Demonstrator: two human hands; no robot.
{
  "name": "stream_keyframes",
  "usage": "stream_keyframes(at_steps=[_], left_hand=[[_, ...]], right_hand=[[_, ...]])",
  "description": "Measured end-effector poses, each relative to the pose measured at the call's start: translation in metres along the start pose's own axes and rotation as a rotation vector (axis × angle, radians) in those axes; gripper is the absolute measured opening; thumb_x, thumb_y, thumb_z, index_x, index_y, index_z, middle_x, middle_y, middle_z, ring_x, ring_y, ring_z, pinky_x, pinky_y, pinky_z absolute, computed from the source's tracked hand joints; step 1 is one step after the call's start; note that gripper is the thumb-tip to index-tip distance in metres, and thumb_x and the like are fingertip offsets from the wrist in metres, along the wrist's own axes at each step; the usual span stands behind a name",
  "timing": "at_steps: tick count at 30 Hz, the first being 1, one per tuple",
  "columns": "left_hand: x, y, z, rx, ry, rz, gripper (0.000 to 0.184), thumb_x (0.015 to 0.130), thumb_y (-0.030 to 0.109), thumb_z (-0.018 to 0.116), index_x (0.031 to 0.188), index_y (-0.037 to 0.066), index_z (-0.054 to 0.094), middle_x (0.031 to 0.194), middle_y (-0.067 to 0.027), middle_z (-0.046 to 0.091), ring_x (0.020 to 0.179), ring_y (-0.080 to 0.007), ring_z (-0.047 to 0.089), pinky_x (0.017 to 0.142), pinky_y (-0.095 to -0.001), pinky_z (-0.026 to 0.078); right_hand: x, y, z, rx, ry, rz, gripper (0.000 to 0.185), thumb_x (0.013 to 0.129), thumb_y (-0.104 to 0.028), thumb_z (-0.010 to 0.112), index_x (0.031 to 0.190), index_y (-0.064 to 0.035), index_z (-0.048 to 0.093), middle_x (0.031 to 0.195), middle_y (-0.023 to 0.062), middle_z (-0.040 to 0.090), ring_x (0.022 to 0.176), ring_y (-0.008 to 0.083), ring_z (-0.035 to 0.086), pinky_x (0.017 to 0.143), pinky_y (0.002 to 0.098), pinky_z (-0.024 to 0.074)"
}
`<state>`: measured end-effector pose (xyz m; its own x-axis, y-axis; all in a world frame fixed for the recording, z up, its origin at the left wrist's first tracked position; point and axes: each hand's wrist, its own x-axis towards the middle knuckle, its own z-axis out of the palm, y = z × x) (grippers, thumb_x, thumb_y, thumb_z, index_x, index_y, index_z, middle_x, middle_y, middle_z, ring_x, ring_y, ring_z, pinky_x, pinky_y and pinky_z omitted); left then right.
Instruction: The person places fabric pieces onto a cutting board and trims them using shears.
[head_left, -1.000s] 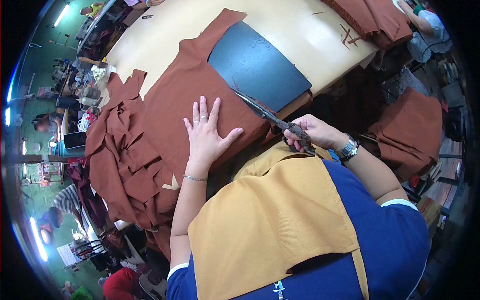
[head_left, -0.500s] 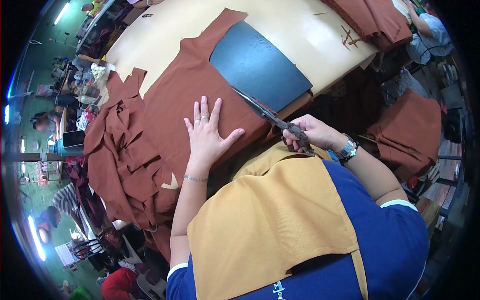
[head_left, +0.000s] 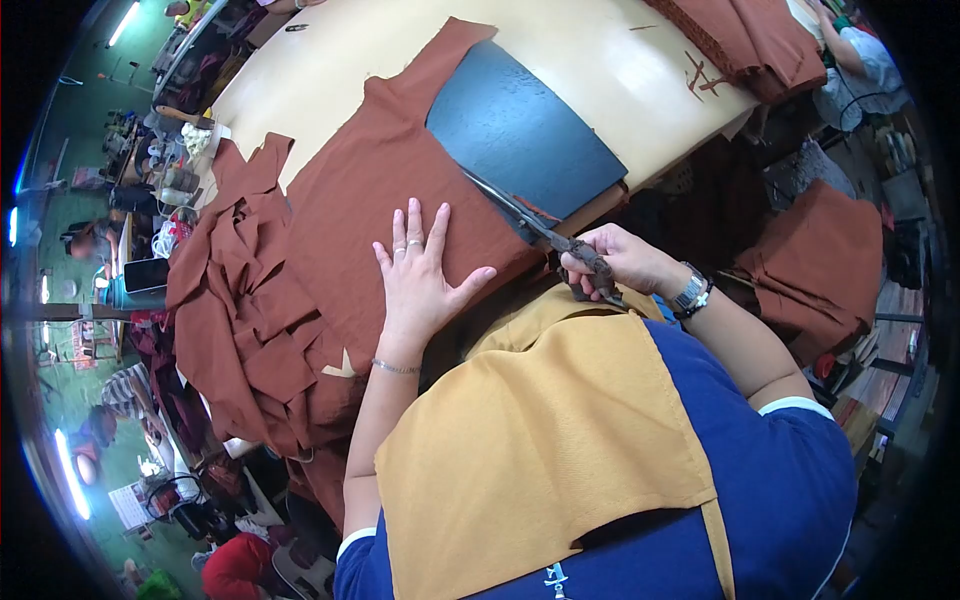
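Rust-brown fabric [head_left: 370, 180] lies over the near part of the table, its right edge curving along a dark blue board [head_left: 530, 130]. My left hand [head_left: 418, 275] rests flat on this cloth, fingers spread and thumb out. In my right hand [head_left: 625, 262] is a pair of scissors [head_left: 530, 218] with wrapped, dark handles. Its blades point up and left, along the edge of the cloth beside the board. A thin strip of brown cloth [head_left: 537, 208] shows by the blades. How far the blades are parted, I cannot tell.
Crumpled brown cloth pieces [head_left: 255, 310] heap at the left. A cream tabletop [head_left: 610, 60] extends behind the board. More folded brown fabric [head_left: 745, 45] lies at the far right, and another stack [head_left: 815, 265] sits lower right. A person's arm [head_left: 840, 45] shows at the upper right.
My left hand has shifted slightly right and down. The scissors have moved slightly, and a thin cloth strip now shows beside the blades. More of the board's lower left is exposed.
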<state>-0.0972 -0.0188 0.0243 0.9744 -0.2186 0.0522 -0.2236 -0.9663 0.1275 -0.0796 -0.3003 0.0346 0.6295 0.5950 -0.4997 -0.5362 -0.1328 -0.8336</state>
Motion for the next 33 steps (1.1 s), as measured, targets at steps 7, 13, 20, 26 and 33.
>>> stream_keyframes(at_steps=[7, 13, 20, 26, 33], left_hand=[[-0.007, 0.007, -0.004, -0.006, -0.042, -0.017, 0.095, 0.074, 0.072, 0.058, 0.147, 0.018, 0.032, 0.156, -0.0166, 0.017, 0.144, -0.0371, 0.014, 0.107, -0.0662, 0.013], [0.0, -0.007, -0.008, -0.122, -0.047, -0.039, 0.09, 0.076, 0.067, 0.061, 0.146, 0.016, 0.035, 0.154, -0.0204, 0.021, 0.142, -0.0401, 0.017, 0.106, -0.0679, 0.014], [0.025, -0.039, -0.009, 0.024, -0.013, -0.051, 0.093, 0.074, 0.068, 0.061, 0.148, 0.019, 0.031, 0.155, -0.0186, 0.018, 0.143, -0.0375, 0.015, 0.107, -0.0671, 0.014], [0.012, -0.033, -0.007, 0.025, -0.03, -0.067, 0.093, 0.074, 0.068, 0.062, 0.148, 0.02, 0.03, 0.156, -0.0173, 0.016, 0.144, -0.0365, 0.014, 0.107, -0.0663, 0.014], [0.004, -0.028, -0.007, 0.009, -0.01, -0.08, 0.095, 0.073, 0.07, 0.061, 0.147, 0.018, 0.032, 0.155, -0.0194, 0.017, 0.143, -0.0384, 0.016, 0.107, -0.0675, 0.014]], right_hand=[[0.014, -0.004, -0.001, -0.02, -0.018, -0.006, 0.033, 0.089, -0.036, 0.066, 0.075, -0.0068, 0.063, 0.066, -0.0009, 0.06, 0.057, 0.0053, 0.057, 0.054, 0.0186, 0.0483], [0.006, -0.001, -0.005, -0.008, -0.013, -0.034, 0.031, 0.088, -0.035, 0.068, 0.075, -0.0069, 0.063, 0.067, -0.0008, 0.061, 0.057, 0.0054, 0.058, 0.055, 0.019, 0.0491], [0.019, -0.004, -0.001, 0.015, -0.027, -0.024, 0.039, 0.089, -0.042, 0.065, 0.075, -0.0059, 0.061, 0.065, 0.0008, 0.059, 0.056, 0.0069, 0.057, 0.054, 0.0196, 0.0482], [0.025, 0.002, -0.005, -0.055, -0.032, -0.047, 0.037, 0.089, -0.041, 0.065, 0.074, -0.0072, 0.061, 0.066, -0.0003, 0.059, 0.056, 0.0058, 0.056, 0.055, 0.0187, 0.048], [0.014, -0.007, -0.006, -0.041, -0.031, 0.007, 0.035, 0.088, -0.039, 0.066, 0.074, -0.0071, 0.063, 0.067, -0.0004, 0.06, 0.056, 0.0051, 0.056, 0.055, 0.0184, 0.0483]])
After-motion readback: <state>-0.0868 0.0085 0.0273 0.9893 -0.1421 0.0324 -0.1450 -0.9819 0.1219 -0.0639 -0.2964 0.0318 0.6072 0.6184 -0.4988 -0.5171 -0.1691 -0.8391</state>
